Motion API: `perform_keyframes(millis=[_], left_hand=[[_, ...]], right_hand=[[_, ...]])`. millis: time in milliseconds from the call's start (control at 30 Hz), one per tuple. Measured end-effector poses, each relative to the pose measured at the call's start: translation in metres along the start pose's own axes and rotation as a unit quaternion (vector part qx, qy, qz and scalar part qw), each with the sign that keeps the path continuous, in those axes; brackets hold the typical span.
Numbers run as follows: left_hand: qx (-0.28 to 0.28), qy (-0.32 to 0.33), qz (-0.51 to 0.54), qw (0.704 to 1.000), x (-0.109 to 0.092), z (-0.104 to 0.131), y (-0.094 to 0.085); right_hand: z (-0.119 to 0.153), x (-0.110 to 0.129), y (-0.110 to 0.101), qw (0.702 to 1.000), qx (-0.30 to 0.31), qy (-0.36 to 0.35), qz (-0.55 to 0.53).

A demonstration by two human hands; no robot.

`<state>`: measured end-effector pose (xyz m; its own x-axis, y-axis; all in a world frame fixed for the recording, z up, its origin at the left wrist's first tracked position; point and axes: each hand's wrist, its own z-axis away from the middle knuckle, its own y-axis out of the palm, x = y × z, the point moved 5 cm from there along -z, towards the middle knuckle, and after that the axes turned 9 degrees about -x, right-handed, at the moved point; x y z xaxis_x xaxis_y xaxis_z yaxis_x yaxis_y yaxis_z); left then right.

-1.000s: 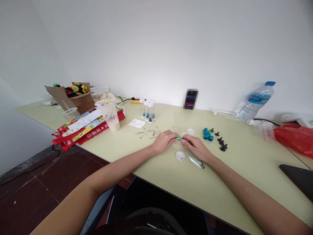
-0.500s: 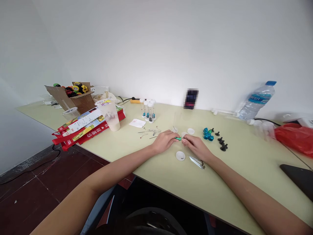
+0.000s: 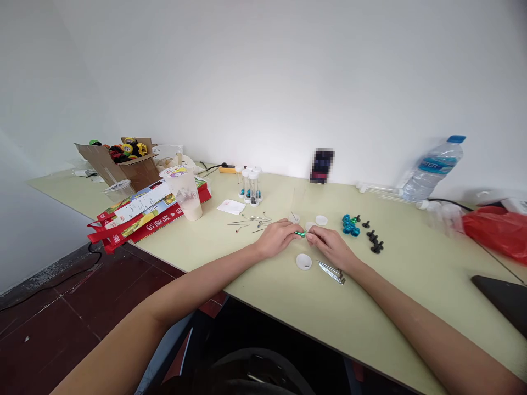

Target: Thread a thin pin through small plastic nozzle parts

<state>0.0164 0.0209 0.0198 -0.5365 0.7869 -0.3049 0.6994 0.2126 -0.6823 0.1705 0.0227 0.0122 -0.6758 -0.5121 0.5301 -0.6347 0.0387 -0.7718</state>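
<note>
My left hand (image 3: 278, 240) pinches a small shiny green piece (image 3: 300, 233) above the table. From the other side my right hand (image 3: 329, 246) is closed at the piece's right end; its fingertips hide what exactly they grip. Just below the hands sits a round white cap (image 3: 303, 262) with a tiny dark bit inside. Beside it, under my right wrist, lie several thin metal pieces (image 3: 330, 272). Beyond the fingers are more white caps (image 3: 321, 220), one with a thin pin standing in it. Loose thin rods and wires (image 3: 255, 220) are scattered past my left hand.
Blue and green shiny parts (image 3: 351, 226) and black knob-like parts (image 3: 373, 237) lie right. Capped clear tubes (image 3: 252, 187) stand behind; a drink cup (image 3: 187, 195), red bag (image 3: 164, 216) and carton (image 3: 135, 167) are left. A water bottle (image 3: 434, 167) leans at the wall.
Almost nothing differs. Both hands stay in the same place around the green piece, which appears tilted very slightly differently.
</note>
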Motion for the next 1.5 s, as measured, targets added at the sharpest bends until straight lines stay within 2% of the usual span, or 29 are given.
perform_keyframes(millis=[100,300,500,633,733,900,1100,1367,1500], left_hand=[[0.011,0.0,-0.008,1.0,-0.0009,0.0003,0.0007],[-0.002,-0.009,-0.006,1.0,0.0018,-0.0004,-0.0008],[-0.008,0.002,0.008,1.0,-0.0002,-0.0002,-0.0008],[-0.02,-0.002,0.009,1.0,0.0023,0.0001,-0.0014],[-0.015,-0.003,0.006,1.0,0.0025,0.0001,-0.0011],[-0.004,0.002,0.007,1.0,-0.0003,-0.0002,-0.001],[-0.008,-0.009,0.0,1.0,0.0047,-0.0009,0.0008],[-0.003,0.009,0.008,1.0,-0.0014,0.0003,-0.0004],[-0.002,-0.004,0.006,1.0,0.0008,-0.0003,-0.0001]], right_hand=[[-0.0004,-0.0001,0.0012,1.0,0.01,-0.004,0.005],[-0.0009,-0.0043,0.0007,1.0,-0.029,0.004,-0.003],[-0.0002,-0.0026,0.0014,1.0,0.007,-0.004,0.016],[-0.0004,-0.0038,0.0005,1.0,-0.027,-0.004,-0.001],[-0.0008,-0.0038,0.0005,0.999,-0.031,-0.006,-0.01],[-0.0012,-0.0024,0.001,1.0,0.007,-0.003,0.008],[-0.0005,-0.0039,0.0015,1.0,-0.023,0.001,0.01],[-0.0005,0.0001,0.002,1.0,0.019,-0.013,0.009],[-0.0006,-0.0023,0.0007,1.0,-0.005,-0.009,0.019]])
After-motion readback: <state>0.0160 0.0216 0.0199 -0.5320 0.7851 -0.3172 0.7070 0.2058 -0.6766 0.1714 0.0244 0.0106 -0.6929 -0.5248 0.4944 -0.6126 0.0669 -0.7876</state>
